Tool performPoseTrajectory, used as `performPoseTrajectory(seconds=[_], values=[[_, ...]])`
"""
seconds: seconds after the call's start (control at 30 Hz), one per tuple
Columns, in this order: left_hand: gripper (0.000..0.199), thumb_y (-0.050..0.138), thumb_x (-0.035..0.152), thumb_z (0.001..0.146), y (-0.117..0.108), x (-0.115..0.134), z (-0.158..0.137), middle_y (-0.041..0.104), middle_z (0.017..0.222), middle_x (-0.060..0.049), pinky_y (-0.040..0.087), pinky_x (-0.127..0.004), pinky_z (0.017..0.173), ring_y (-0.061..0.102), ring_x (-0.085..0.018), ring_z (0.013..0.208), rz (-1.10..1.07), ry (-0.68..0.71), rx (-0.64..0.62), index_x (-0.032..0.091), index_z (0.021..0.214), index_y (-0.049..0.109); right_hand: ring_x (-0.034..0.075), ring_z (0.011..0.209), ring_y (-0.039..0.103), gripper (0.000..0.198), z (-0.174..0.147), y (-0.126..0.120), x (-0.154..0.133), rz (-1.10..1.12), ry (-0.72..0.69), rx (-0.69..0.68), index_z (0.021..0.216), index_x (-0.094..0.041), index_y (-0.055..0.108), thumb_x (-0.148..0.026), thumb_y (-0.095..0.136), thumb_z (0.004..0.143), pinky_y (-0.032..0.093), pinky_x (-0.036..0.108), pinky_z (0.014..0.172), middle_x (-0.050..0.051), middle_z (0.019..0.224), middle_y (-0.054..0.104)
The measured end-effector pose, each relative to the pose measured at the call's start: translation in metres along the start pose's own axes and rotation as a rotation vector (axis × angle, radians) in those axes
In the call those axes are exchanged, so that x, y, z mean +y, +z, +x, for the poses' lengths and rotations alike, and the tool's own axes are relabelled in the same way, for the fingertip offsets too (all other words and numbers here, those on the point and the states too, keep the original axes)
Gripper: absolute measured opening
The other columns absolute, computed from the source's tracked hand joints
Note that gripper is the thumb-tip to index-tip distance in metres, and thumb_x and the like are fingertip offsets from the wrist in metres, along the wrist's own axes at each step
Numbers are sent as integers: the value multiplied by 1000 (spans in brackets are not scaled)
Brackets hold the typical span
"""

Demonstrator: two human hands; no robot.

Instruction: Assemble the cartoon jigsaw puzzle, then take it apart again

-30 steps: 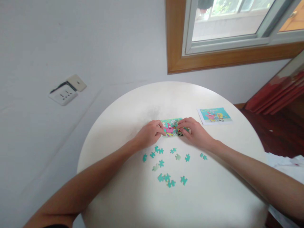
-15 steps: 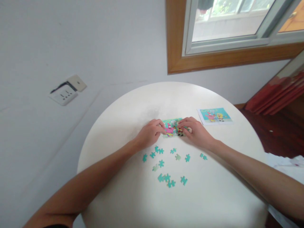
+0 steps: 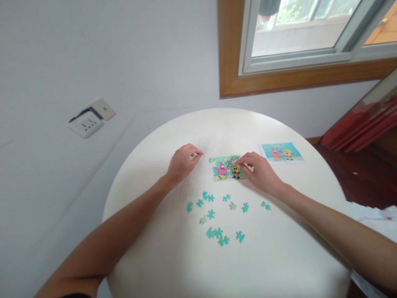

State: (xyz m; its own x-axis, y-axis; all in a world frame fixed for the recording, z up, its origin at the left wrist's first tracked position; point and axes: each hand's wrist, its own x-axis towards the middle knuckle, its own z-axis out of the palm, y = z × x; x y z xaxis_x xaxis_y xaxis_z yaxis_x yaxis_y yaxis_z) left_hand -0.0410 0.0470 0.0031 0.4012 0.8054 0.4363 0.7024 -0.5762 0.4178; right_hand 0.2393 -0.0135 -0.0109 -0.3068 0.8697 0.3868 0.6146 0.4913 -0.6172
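Observation:
A partly joined jigsaw puzzle lies on the round white table, showing a pink starfish and a yellow sponge character; its left edge is notched. My right hand is at the puzzle's right side, fingers curled and pressed on it, covering its right part. Left of the puzzle and apart from it, my left hand hovers with thumb and forefinger pinched; anything between the tips is too small to make out. Several loose teal puzzle pieces are scattered in front of the puzzle, a pale green piece among them.
A picture card with the same cartoon scene lies to the right on the white table. Behind the table stands a wall with a socket and a wood-framed window. A red curtain hangs at the right.
My left hand has drawn off the puzzle, up and to the left, uncovering its left edge. My right hand stays at the puzzle with only a slight shift. The loose pieces lie as before.

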Motion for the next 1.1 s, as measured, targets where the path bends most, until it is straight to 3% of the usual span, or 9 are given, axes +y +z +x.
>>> performPoseTrajectory(seconds=[0.37, 0.53, 0.77, 1.1], values=[[16, 58, 25, 85, 14, 2, -4, 72, 84, -2, 45, -26, 73, 61, -14, 73, -54, -57, -157, 19, 85, 73, 19, 75, 57, 24, 0, -2, -4, 16, 1, -8, 94, -20, 72, -12, 52, 85, 46, 34, 71, 6, 85, 66], [14, 61, 26, 85, 15, 5, -5, 71, 83, -2, 44, -26, 71, 61, -14, 73, -65, -52, -171, 19, 83, 73, 18, 84, 60, 26, -3, -10, -21, 98, -184, -233, 101, -22, 70, -12, 49, 89, 47, 32, 75, 5, 91, 68], [13, 63, 27, 84, 14, 8, -5, 70, 78, -1, 43, -25, 69, 59, -13, 69, -74, -69, -147, 18, 80, 71, 17, 87, 58, 17, -10, -15, -40, 113, -438, -611, 88, -21, 68, -13, 54, 91, 46, 31, 78, 4, 85, 64], [13, 62, 27, 85, 12, 12, -6, 69, 78, -1, 43, -24, 68, 57, -12, 67, -65, -42, -157, 17, 80, 70, 18, 88, 55, 12, -20, -5, -41, -61, -414, -720, 80, -19, 62, -8, 59, 84, 43, 30, 77, 4, 85, 58]])
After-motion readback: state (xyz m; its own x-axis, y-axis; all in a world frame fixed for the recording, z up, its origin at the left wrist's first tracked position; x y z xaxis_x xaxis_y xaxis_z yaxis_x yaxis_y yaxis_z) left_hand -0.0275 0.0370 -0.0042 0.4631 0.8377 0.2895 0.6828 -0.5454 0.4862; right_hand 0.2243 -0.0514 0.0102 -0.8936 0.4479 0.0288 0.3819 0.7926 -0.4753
